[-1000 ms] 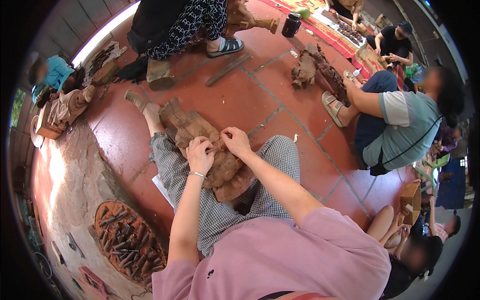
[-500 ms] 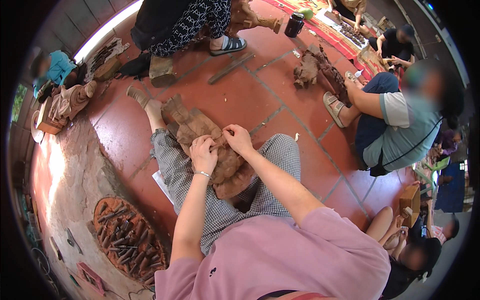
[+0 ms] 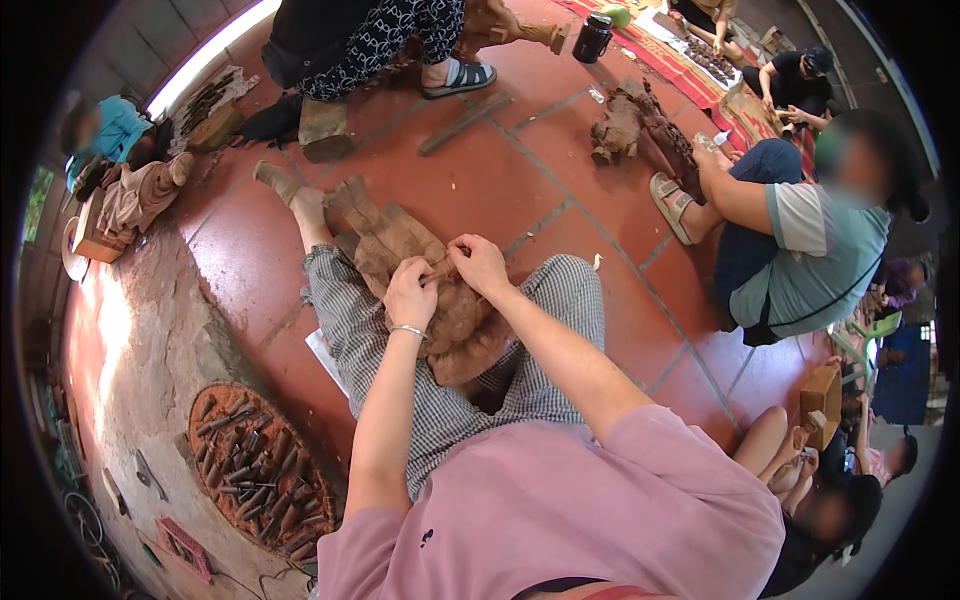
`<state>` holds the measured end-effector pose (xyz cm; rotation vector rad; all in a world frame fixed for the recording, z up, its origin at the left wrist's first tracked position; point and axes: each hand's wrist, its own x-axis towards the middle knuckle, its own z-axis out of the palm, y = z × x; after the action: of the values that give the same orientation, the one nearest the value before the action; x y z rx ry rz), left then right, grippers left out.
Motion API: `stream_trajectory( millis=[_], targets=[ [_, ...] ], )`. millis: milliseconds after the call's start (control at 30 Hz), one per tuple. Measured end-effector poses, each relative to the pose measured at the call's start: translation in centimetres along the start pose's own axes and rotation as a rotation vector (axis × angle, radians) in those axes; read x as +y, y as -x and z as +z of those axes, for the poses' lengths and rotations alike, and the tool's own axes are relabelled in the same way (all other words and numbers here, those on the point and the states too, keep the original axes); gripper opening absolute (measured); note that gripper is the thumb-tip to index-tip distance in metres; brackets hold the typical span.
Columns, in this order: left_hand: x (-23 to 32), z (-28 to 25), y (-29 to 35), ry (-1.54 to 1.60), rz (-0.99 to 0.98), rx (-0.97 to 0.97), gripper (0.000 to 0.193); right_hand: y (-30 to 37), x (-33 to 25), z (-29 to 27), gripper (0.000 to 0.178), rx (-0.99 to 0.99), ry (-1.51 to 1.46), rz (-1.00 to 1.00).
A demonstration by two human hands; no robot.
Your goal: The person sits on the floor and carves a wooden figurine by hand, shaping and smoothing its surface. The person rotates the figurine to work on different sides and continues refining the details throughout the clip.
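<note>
A brown carved wooden figure [image 3: 455,320] lies across my lap between my legs, its narrower end pointing away to the far left. Curled over its middle is my left hand [image 3: 410,295], with a bracelet at the wrist. My right hand [image 3: 478,263] is beside it on the carving's right edge, fingertips bent and pinched together. Both hands are close to each other and touch the wood. Whatever small thing may be between the fingers is hidden.
At lower left, a round tray [image 3: 262,480] holds several carving tools on reddish dust. A wooden strip [image 3: 465,122] and a black bottle [image 3: 593,38] are farther off. Another carving [image 3: 640,135] is with a seated person [image 3: 800,230] at right. Other people sit around.
The view has shifted slightly. My hands stay on the same part of the carving, with only small finger movement.
</note>
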<state>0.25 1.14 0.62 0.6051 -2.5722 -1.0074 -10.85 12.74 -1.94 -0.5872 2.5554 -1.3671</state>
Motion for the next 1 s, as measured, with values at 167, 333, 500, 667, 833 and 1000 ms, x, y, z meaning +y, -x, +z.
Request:
stream_trajectory(
  millis=[167, 333, 500, 667, 833, 1000],
  targets=[
    [-2.6, -1.6, 0.1, 0.129, 0.207, -0.076, 0.006, 0.0, -0.3, -0.1, 0.022, -0.027, -0.035, 0.039],
    [-1.7, -1.5, -0.4, 0.032, 0.128, -0.115, 0.005, -0.2, -0.2, 0.0, 0.021, 0.023, -0.008, -0.015],
    [-1.5, 0.5, -0.6, 0.038, 0.075, 0.011, 0.006, -0.1, 0.0, 0.3, 0.022, 0.007, -0.051, -0.03],
    [-0.5, -1.4, 1.5, 0.013, 0.043, 0.025, 0.007, -0.1, 0.0, -0.2, 0.024, -0.045, -0.066, 0.046],
    [0.0, -1.3, 1.7, -0.029, 0.006, 0.065, 0.006, 0.0, -0.3, -0.1, 0.024, -0.039, -0.017, 0.048],
    [0.1, 1.6, -0.5, -0.033, 0.01, 0.182, 0.006, -0.2, -0.1, 0.1, 0.023, -0.044, -0.037, 0.038]
  ],
)
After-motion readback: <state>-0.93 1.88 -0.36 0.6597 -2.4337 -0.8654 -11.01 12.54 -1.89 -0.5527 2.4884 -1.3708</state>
